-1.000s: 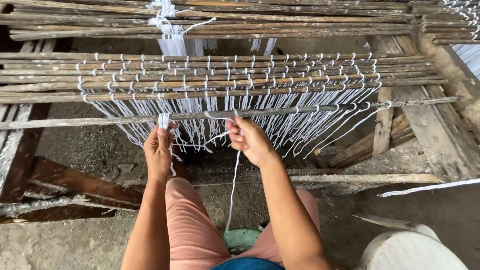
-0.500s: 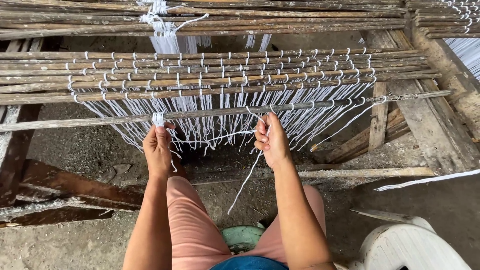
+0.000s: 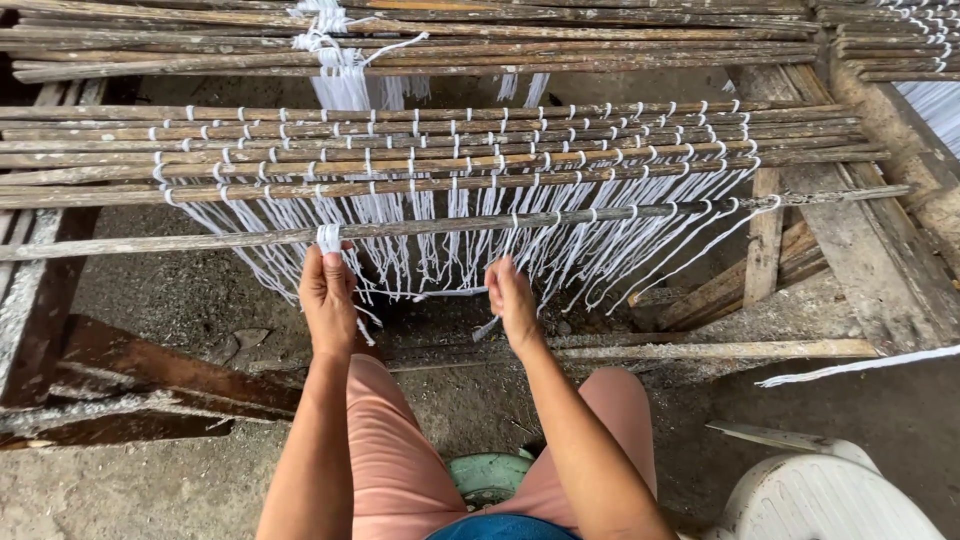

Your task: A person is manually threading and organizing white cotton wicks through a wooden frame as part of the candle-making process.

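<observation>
Strings and sticks: tying on the frame

Hands at work on a wooden frame (image 3: 880, 290), seen from above by someone seated. Front stick (image 3: 500, 222) lies loose across the frame, nearest the person, with white strings looped over its right half only.

- Left hand (image 3: 330, 300): grip closed on a short white string end (image 3: 328, 238) wrapped over the front stick, toward the frame's left side. Thumb and fingers pinch it just under the stick.
- Right hand (image 3: 512, 298): grip clenched on a hanging white string (image 3: 487, 327), below the stick near the frame's middle; the loose end trails down from the fist.
- Behind the stick, a mat of thin sticks (image 3: 450, 150) already bound by many rows of white string, reaching the frame's far edge. Loose string ends (image 3: 600, 270) hang under its near edge.

Step in hand, by my reading: binding the front stick into the mat, one string at a time. Next move would call for bringing the held string up over the stick while the left hand keeps its end taut.

Containers: a green bucket-like rim (image 3: 487, 475) between the knees, contents hidden. White plastic chair (image 3: 830, 495) at the lower right, on the floor.
</observation>
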